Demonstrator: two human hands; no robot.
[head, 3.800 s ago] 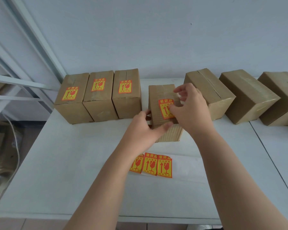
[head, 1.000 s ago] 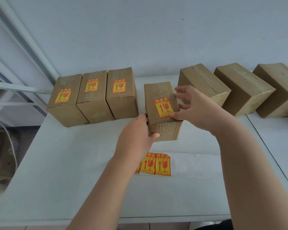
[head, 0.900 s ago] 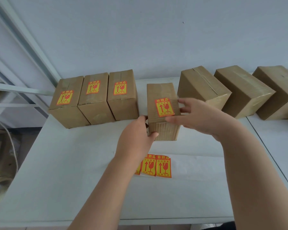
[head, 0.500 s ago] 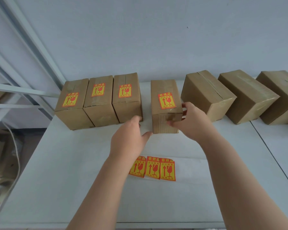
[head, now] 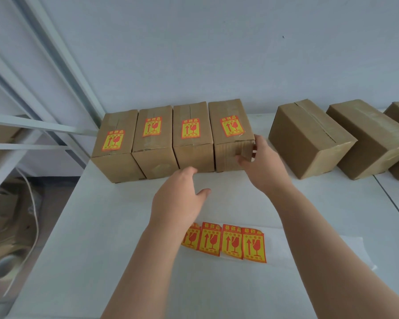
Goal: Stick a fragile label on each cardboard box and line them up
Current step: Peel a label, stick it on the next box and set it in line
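Four cardboard boxes with red-and-yellow fragile labels stand side by side at the back left. The fourth labelled box [head: 226,155] is the rightmost, touching the third labelled box [head: 192,155]. My right hand [head: 263,166] presses this fourth box's front right corner, thumb on the front face, fingers along the right side. My left hand [head: 180,199] hovers open just in front of the third box, holding nothing. A strip of fragile labels [head: 224,241] lies on the white table [head: 101,226] below my hands. Three unlabelled boxes [head: 309,139] sit angled at the back right.
White backing paper [head: 309,249] extends right from the label strip. A white metal shelf frame [head: 32,127] stands left of the table, with cardboard and a cable on the floor below. A gap separates the labelled row from the unlabelled boxes.
The fourth labelled box has slid left and now touches the row. My left hand has come off it and my right hand has stayed at its right corner.
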